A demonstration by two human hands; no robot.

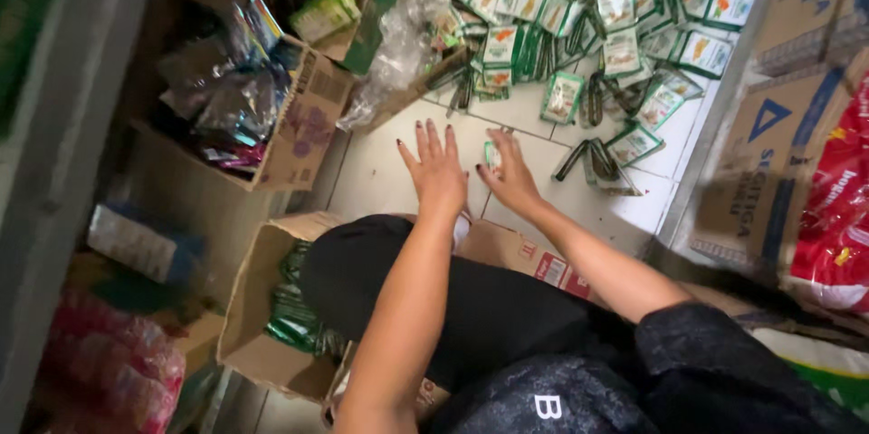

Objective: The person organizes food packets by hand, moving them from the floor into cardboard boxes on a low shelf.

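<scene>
Nearest to you, you are crouching with your dark-trousered knee over a flattened cardboard piece (520,253), and an open box (262,307) at your left is already holding a stack of green packets (294,312), so some of the sorting looks done.

Just ahead, you are reaching both arms over the white tiled floor (380,171). Your left hand (436,171) is lying with fingers spread wide and flat, gripping nothing. Your right hand (511,176) is sitting just beside it, almost touching, and its fingers are curling onto 1 small green-and-white sachet (491,155) against the tile; whether it is pinched or only pressed, I cannot tell.

Further out, you are facing the bulk of what is left: a loose heap of sachets (579,27) is spreading across the floor, some in folded strips, none gathered. By my judgement you are early to midway.

To the far left, a second carton (299,126) is holding shiny dark wrappers, and a third carton (362,9) behind it is holding green packs. At the far right, printed cartons (778,135) and a red bag (837,217) are standing.
</scene>
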